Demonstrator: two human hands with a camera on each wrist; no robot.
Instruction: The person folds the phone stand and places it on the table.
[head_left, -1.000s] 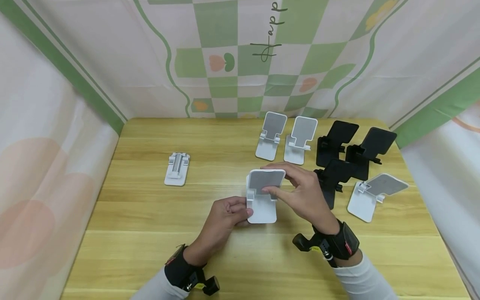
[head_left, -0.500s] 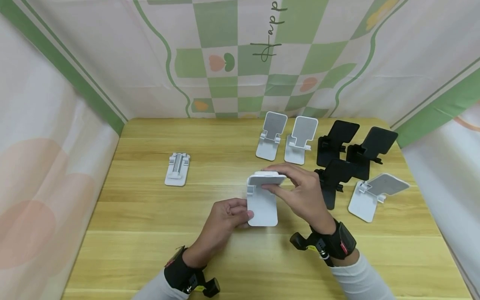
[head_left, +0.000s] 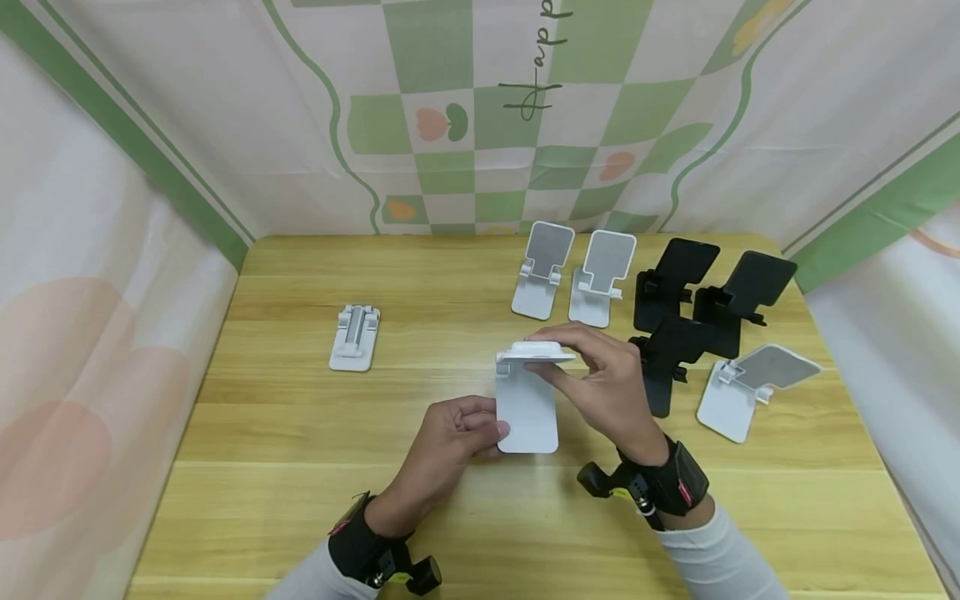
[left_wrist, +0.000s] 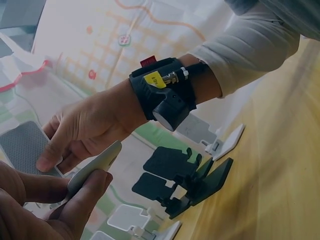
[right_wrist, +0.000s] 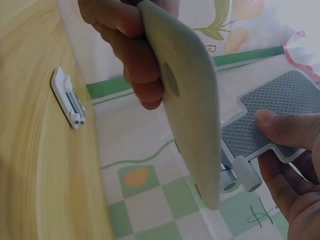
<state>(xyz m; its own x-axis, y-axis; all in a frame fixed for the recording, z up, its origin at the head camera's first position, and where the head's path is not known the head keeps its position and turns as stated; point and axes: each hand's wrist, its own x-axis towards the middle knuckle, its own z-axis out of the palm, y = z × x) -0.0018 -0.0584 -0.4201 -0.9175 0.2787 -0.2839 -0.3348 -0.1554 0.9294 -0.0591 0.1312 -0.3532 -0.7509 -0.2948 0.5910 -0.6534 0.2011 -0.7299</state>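
Both hands hold a white folding phone stand (head_left: 527,412) above the middle of the table. My left hand (head_left: 459,427) pinches the left edge of its base, thumb on the face and fingers behind. With thumb and fingers, my right hand (head_left: 603,383) grips the stand's grey-padded top plate (right_wrist: 280,117), which is tilted and seen nearly edge-on in the head view. The right wrist view shows the plate joined to the base by a hinge (right_wrist: 240,175), and the underside of the base (right_wrist: 187,100) faces that camera.
A folded white phone stand (head_left: 355,338) lies on the table (head_left: 285,467) at left. At right stand several unfolded stands: two white ones at the back, black stands (head_left: 678,271) beside them, and a white stand (head_left: 738,400) nearer the right edge. A patterned curtain (head_left: 300,183) hangs behind.
The right hand has tilted the top plate of the held stand, so its grey face has narrowed to an edge-on view. The left hand keeps its hold on the base.
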